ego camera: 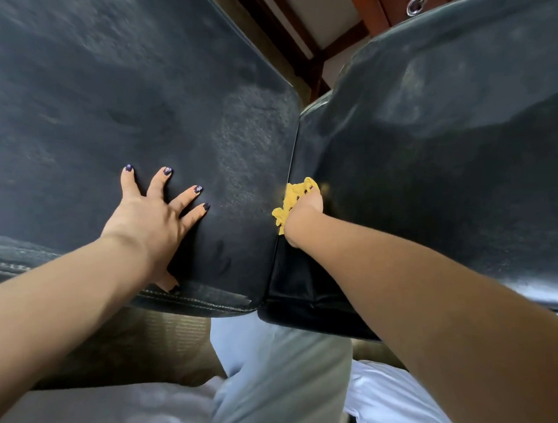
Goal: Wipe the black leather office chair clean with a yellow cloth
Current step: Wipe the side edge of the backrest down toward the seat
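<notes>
Where it's at: the cloth (pixel 294 199) is jammed right at the crease (pixel 293 153) between the two pads of the chair (pixel 138 89), touching both, down near the edge closest to the person.

Right hand (pixel 303 216): bunches the cloth and presses it into the crease. The fingers are mostly hidden behind the wrist and the cloth, so I only read it as a closed grip from the way the cloth wads out of it.

Left hand (pixel 150 223): flat on the left pad (pixel 76 140), fingers spread wide and holding nothing. Looks like it's just bracing the chair.

Progress: I'd call it somewhere in the middle. The left pad has a dull greyish patch near the crease and the right pad (pixel 444 140) looks glossier but smeary, so neither reads as finished. Front edge stitching looks dusty too. How much got wiped already, honestly can't tell.

Left to do: my guess is the rest of the crease going away from the person, then both big pads.

Cloth direction: crumpled, but its long axis runs roughly along the crease, lower end toward the person, upper end poking out past the hand.

Crease direction: near to far, leaning a bit right at the far end.
</notes>
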